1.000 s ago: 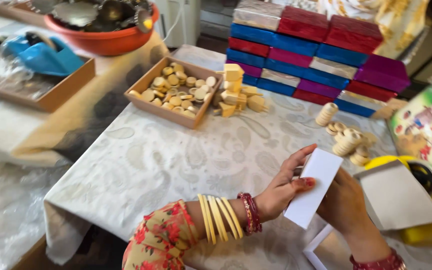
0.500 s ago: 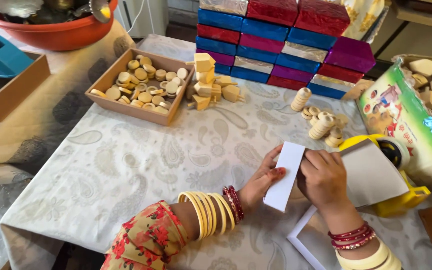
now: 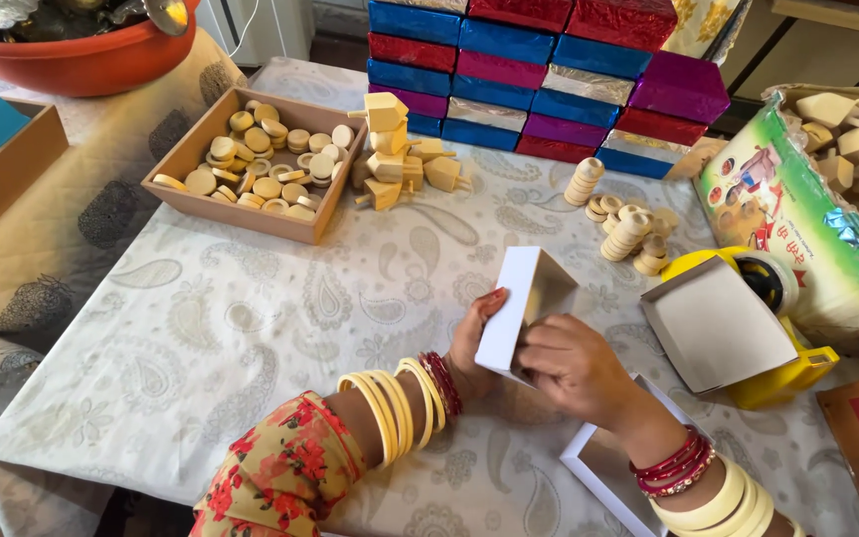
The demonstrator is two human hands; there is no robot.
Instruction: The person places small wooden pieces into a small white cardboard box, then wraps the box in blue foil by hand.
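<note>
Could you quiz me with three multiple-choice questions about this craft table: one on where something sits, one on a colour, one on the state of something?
1. Where are the wooden discs kept?
A. in the brown tray
B. in the orange basin
C. on the foil boxes

2. What colour is the tape dispenser?
A. blue
B. yellow
C. red

3. How is the small white box right now?
A. lying flat on the table
B. held up by both hands, one end open
C. sealed with tape

Answers:
1. A: the discs fill the brown tray at the table's far left.
2. B: its body is bright yellow.
3. B: the left hand and right hand grip it, and its open end shows the inside.
</note>
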